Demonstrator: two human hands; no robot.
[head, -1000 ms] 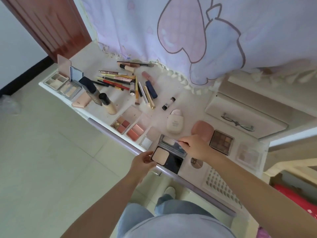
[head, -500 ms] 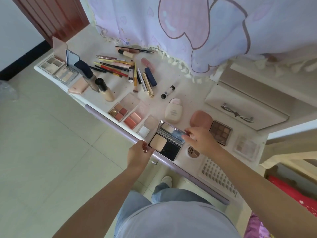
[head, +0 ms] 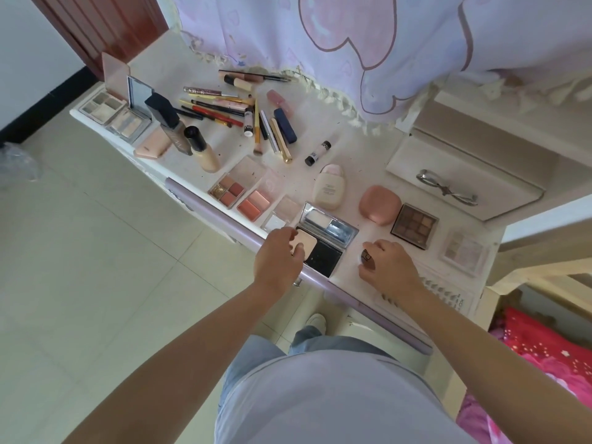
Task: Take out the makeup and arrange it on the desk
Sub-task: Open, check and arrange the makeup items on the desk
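Note:
An open powder compact (head: 323, 253), black with a beige pan and a mirrored lid, lies at the front edge of the white desk (head: 352, 149). My left hand (head: 278, 256) grips its left side, fingers curled over the pan. My right hand (head: 389, 265) has its fingers curled round a small round brown jar (head: 366, 256) just right of the compact. Laid out around them are blush palettes (head: 229, 190), a cream bottle (head: 328, 190), a pink round case (head: 379, 205), a brown eyeshadow palette (head: 415, 225) and a pale palette (head: 464, 251).
Pencils, brushes and lipsticks (head: 224, 107) lie at the back left beside foundation bottles (head: 201, 149) and mirrored palettes (head: 128, 120). A false-lash tray (head: 448, 293) sits under my right wrist. A drawer box (head: 464, 187) stands at the right, and a curtain (head: 352, 43) hangs behind.
My right hand left the compact's mirrored lid and came down to the right onto the round jar. My left hand slid further over the compact's powder pan.

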